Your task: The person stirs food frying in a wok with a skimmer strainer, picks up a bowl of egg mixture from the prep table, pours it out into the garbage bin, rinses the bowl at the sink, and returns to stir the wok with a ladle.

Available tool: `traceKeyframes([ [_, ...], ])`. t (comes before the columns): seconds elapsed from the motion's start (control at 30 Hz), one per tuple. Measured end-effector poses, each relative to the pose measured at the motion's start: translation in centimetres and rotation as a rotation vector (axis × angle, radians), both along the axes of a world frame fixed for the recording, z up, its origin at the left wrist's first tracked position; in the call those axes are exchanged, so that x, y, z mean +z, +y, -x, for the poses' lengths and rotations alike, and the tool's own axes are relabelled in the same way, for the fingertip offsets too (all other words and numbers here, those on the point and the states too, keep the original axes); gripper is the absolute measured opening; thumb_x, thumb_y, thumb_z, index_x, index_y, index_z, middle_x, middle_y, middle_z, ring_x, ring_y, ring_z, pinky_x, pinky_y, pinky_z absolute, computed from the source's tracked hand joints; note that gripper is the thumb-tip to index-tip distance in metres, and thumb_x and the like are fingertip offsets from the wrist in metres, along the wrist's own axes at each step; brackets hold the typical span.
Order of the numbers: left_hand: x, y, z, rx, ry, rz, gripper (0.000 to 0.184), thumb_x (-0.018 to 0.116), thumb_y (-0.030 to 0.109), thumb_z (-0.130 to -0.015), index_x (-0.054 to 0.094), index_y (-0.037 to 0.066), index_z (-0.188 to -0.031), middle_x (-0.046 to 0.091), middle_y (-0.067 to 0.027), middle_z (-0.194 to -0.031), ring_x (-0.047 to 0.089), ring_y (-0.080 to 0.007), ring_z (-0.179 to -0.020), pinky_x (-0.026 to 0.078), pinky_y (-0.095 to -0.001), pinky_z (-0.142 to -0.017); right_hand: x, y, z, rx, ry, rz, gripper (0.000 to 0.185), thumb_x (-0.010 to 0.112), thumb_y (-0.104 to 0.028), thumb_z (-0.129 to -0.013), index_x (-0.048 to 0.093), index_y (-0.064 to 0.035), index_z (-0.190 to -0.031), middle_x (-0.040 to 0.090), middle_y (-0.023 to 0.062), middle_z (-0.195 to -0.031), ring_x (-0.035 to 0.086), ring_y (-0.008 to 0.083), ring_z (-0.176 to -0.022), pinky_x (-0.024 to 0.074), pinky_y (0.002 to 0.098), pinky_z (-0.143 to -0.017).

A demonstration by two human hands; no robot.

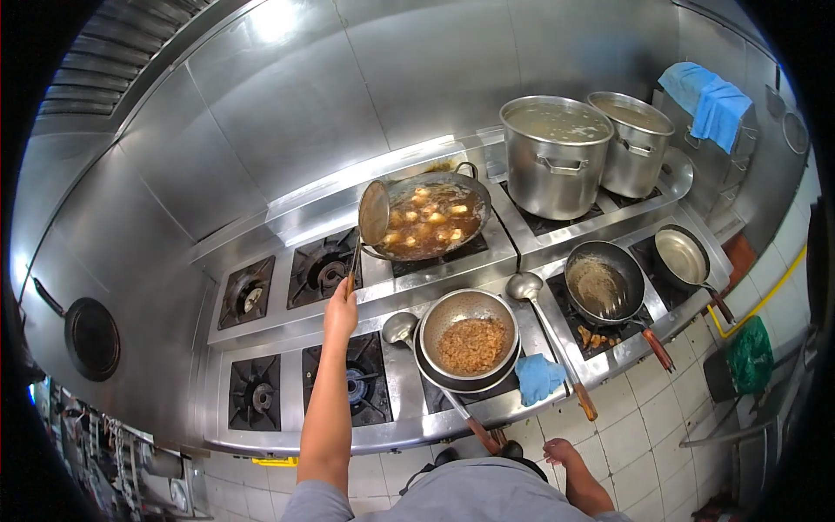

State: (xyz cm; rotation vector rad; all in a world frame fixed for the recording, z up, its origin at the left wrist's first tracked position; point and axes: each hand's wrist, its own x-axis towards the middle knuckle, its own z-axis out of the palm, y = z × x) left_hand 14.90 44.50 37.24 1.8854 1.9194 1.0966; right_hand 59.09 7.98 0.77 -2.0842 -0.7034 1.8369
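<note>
My left hand (342, 309) reaches out over the stove, closed around the handle of a skimmer (374, 212). The skimmer's round head is raised at the left rim of a wok (402, 247). Pale chunks (430, 209) lie in bubbling brown liquid inside that wok. Low by my body, my right hand (564, 451) hangs over the floor with loosely bent fingers and nothing in it. Nearest to it are a folded blue cloth (539, 379) and a long ladle (557, 339) on the stove's front part.
A metal bowl (424, 335) of brown crumbly food sits in a pan at front centre, beside another ladle (399, 328). Two tall stockpots (557, 178) stand back right. A frying pan (639, 283) and a saucepan (706, 261) are at right. A blue flame shows on one burner (355, 383).
</note>
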Motion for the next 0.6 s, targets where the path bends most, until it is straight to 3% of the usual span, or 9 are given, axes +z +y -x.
traceKeyframes([
  [0.6,-0.3,-0.5,-0.5,-0.066,-0.16,-0.042,0.04,0.048,0.014,-0.082,0.043,0.003,-0.12,0.053,-0.0216,-0.108,0.051,-0.0335,-0.102,0.039,-0.0352,-0.084,-0.5,-0.3,-0.1,-0.02,-0.004,0.003,0.025,0.057,-0.02,-0.079,0.054,-0.0073,-0.1,0.06,0.0064,-0.074,0.058,0.0137,-0.054,0.0469,0.0259,-0.045],
])
